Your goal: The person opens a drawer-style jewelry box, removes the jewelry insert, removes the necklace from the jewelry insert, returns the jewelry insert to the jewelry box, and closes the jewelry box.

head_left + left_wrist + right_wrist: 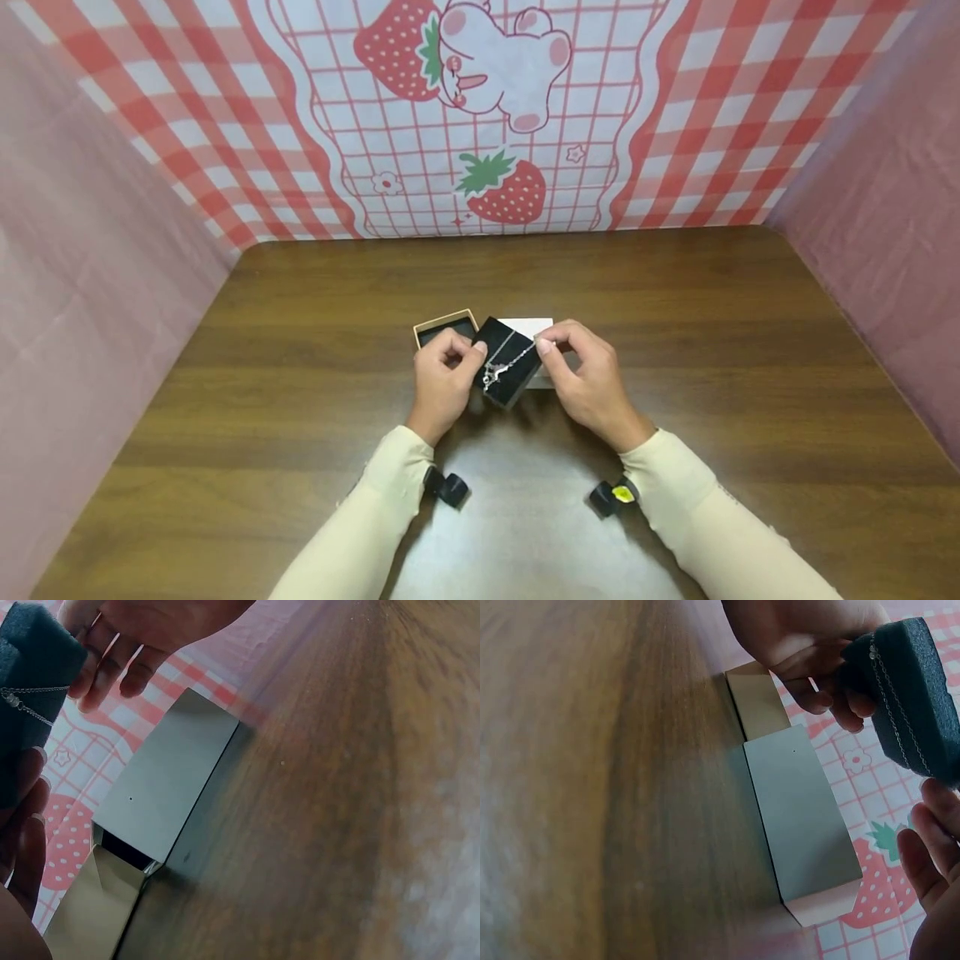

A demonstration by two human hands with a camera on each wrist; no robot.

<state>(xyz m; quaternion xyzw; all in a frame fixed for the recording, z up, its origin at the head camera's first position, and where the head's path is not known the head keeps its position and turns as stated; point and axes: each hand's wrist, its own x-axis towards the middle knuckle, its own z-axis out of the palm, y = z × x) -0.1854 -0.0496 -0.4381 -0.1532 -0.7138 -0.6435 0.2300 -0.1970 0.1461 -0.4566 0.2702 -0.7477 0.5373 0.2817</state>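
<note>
A black foam pad [491,332] is tilted and held up between both hands. A thin silver necklace [491,377] lies across its face, with a small pendant near the lower left edge. My left hand [444,379] pinches the pad's left side between thumb and fingers. At its right corner, my right hand [592,383] pinches with thumb and forefinger, right where one strand of the chain runs over the edge. Two strands of chain [889,696] show along the pad's underside in the right wrist view.
Behind the left hand stands an open tan box [442,319] with a black inside. A white box [528,326] adjoins it, partly covered by the pad. Both rest on the brown wooden table [675,317], before a red-and-white strawberry cloth [480,200].
</note>
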